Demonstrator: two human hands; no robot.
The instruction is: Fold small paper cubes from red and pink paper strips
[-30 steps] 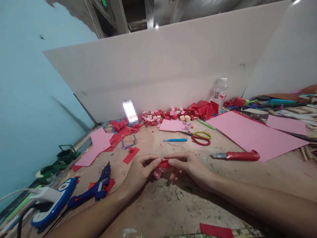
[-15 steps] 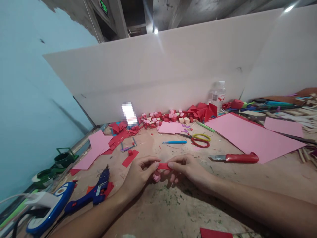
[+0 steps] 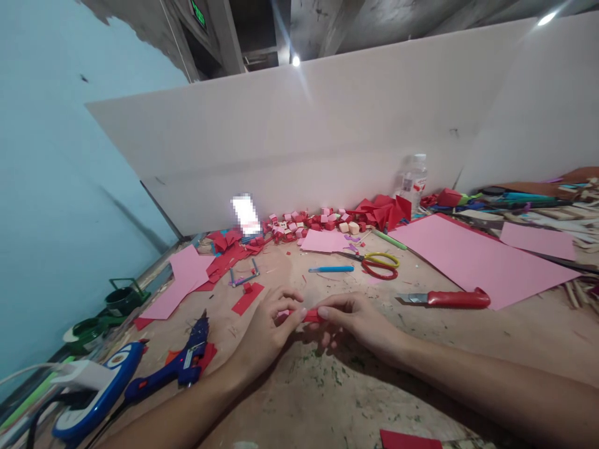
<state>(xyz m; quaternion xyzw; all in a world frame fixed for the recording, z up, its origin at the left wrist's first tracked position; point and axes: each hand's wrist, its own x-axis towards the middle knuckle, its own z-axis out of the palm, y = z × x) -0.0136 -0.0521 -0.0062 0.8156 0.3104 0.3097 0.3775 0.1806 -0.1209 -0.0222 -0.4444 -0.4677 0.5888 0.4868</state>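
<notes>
A small strip of red paper (image 3: 311, 315) is pinched between my two hands, low over the middle of the table. My left hand (image 3: 274, 324) has its thumb pressed on the strip's left end, its fingers curled behind. Something small and pink (image 3: 282, 314) shows between that thumb and the fingers; its shape is mostly hidden. At the strip's right end, my right hand (image 3: 358, 319) grips it with thumb and index finger, the other fingers bent underneath. Just left of my left hand lies a flat red paper piece (image 3: 247, 300) with a small red cube (image 3: 248, 288) by its top edge.
A blue glue gun (image 3: 187, 358) and power strip (image 3: 100, 393) lie left. Beyond my hands are a blue pen-like tool (image 3: 331, 269), scissors (image 3: 381, 264) and a pile of small cubes (image 3: 304, 224). A red-handled knife (image 3: 456, 299) and pink sheet (image 3: 482, 262) are right.
The pink piece hung below my left fingers before; now it shows higher, between thumb and fingers. My left fingers have shifted their hold on the strip, while my right hand is nearly still.
</notes>
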